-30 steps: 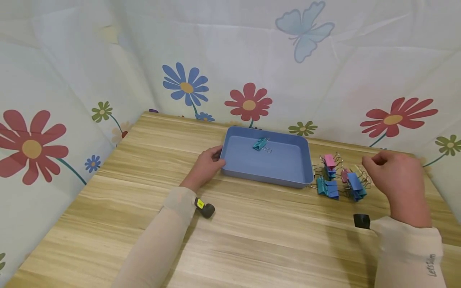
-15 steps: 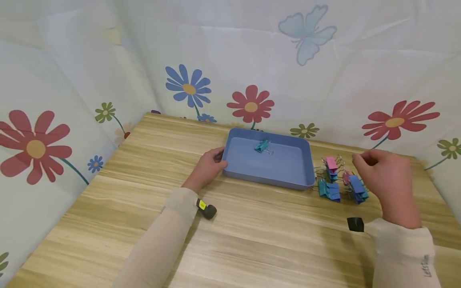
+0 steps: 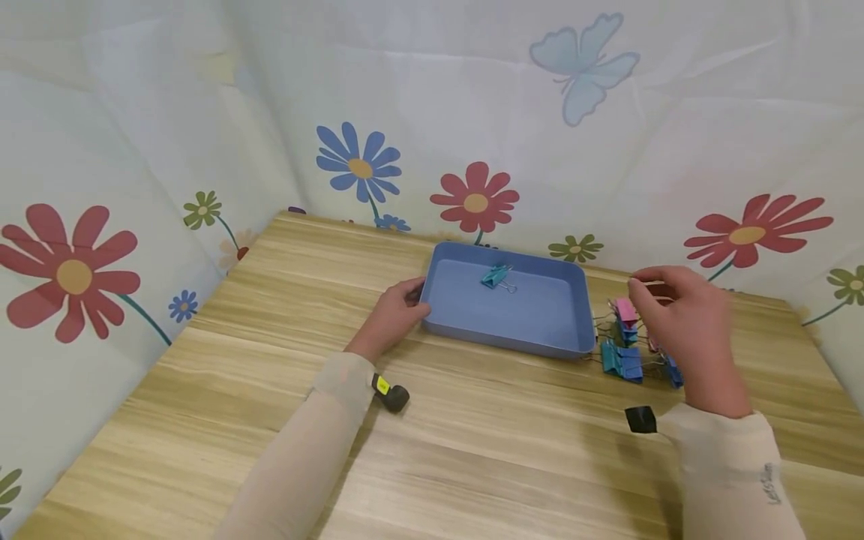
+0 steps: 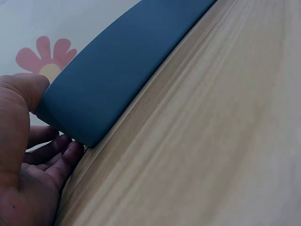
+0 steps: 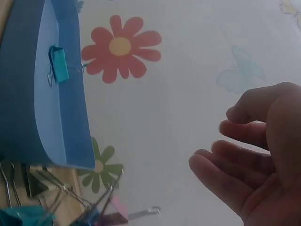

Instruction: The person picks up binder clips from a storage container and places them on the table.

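Note:
A shallow blue tray (image 3: 502, 307) sits on the wooden table, a teal binder clip (image 3: 496, 276) lying inside near its back wall. My left hand (image 3: 390, 316) grips the tray's near left corner. In the left wrist view, the thumb (image 4: 30, 89) lies at the rim and the fingertips touch the lower wall. Above the pile of binder clips (image 3: 622, 361) right of the tray, my right hand (image 3: 688, 330) hovers with loosely bent fingers and holds nothing. Pink, teal and blue clips show there; the hand hides part of the pile. Its fingers (image 5: 235, 174) look bare in the right wrist view.
The wooden table (image 3: 472, 450) runs back to a white cloth (image 3: 432, 90) printed with flowers and a butterfly. Some clips' wire handles reach close to the tray's right wall. Each wrist wears a small black camera (image 3: 394, 397).
My right hand has moved left from beside the clips to above them, and its fingers have spread a little. The left hand keeps its hold on the tray. The head view has shifted slightly.

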Motion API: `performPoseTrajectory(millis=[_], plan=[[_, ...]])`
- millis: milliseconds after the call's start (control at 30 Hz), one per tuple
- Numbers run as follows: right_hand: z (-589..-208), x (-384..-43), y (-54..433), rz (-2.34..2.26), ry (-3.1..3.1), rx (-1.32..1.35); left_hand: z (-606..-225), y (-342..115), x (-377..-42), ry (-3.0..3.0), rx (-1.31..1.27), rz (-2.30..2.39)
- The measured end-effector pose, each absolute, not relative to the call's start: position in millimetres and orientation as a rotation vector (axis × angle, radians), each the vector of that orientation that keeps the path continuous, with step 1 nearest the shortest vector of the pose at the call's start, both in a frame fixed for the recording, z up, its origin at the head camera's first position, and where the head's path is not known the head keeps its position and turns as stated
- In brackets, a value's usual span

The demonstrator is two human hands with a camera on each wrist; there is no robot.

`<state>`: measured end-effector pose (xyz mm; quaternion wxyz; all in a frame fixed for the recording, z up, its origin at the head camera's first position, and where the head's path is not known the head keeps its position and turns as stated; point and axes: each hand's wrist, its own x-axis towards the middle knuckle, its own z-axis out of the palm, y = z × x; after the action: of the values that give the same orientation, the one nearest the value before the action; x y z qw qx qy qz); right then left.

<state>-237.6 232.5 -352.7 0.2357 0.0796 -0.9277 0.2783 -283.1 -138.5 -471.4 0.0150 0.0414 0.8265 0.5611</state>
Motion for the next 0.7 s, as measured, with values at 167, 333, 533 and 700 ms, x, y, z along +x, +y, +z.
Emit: performPoseTrajectory(millis=[167, 333, 533, 700], plan=[[-353.4, -243.0, 215.5, 0.851, -2.527, 0.301, -471.8, -138.0, -283.6, 2.578, 0.132, 1.749], [-355.2, -250.0, 200.7, 0.943, -2.507, 0.393, -472.3, -138.5, -283.2, 2.571, 0.129, 1.753], [-358.7, -260.1, 187.6, 1.062, -2.525, 0.439, -470.7, -138.2, -281.7, 2.578, 0.123, 1.746], [-364.1, -268.8, 181.4, 1.129, -2.548, 0.463, -469.9, -137.8, -281.9, 2.572, 0.128, 1.747]])
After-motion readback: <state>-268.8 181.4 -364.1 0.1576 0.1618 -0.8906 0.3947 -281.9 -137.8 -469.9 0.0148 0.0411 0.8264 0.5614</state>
